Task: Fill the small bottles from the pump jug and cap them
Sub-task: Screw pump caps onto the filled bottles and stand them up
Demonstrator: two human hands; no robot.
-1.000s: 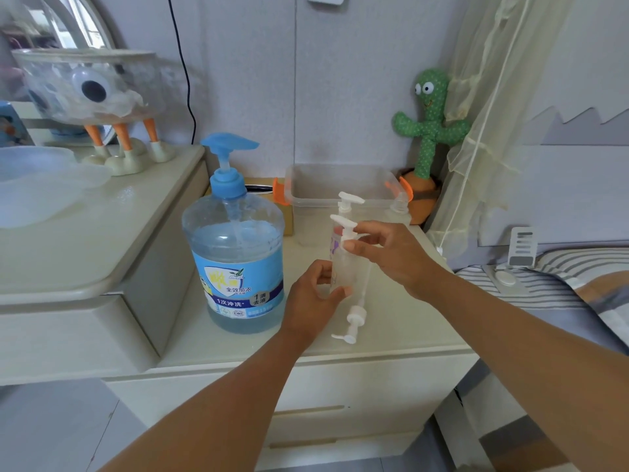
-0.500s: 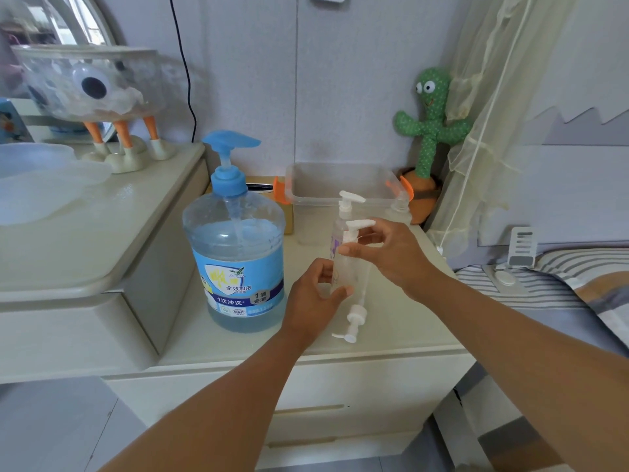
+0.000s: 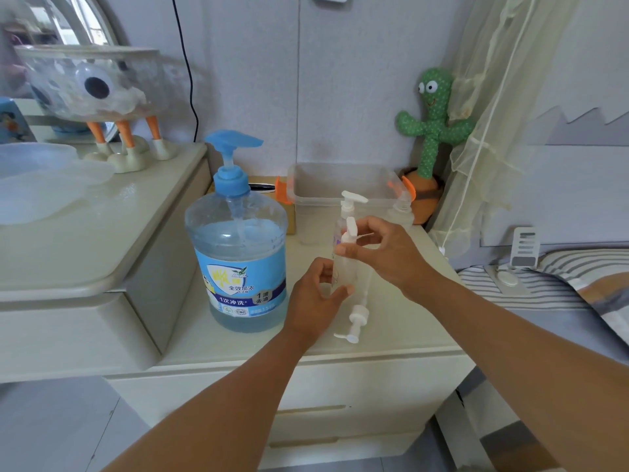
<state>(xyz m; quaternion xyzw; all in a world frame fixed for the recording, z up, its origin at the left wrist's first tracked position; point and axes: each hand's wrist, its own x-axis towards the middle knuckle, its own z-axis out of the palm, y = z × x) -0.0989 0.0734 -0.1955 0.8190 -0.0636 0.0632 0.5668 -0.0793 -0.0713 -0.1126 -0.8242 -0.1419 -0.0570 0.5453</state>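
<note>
Nightstand (image 3: 391, 335) top carries everything for this job. Biggest on it is the pump jug (image 3: 238, 260), which stands at the left, about two thirds full of blue liquid, with its spout over no bottle. Behind, a clear plastic bin (image 3: 340, 178) stands at the wall. In front of the bin the left hand (image 3: 316, 294) grips the lower body of an upright small bottle (image 3: 342, 270). The right hand (image 3: 384, 253) pinches its white pump cap (image 3: 350, 229) at the collar, so I judge that this bottle is now being capped. Just behind it a second small bottle (image 3: 347, 207) already wears its pump. A third bottle (image 3: 403, 207) beside the bin seems uncapped, and a loose pump cap (image 3: 357, 318) lies near the front edge, probably meant for it. How full the small bottles are, I cannot tell.
</note>
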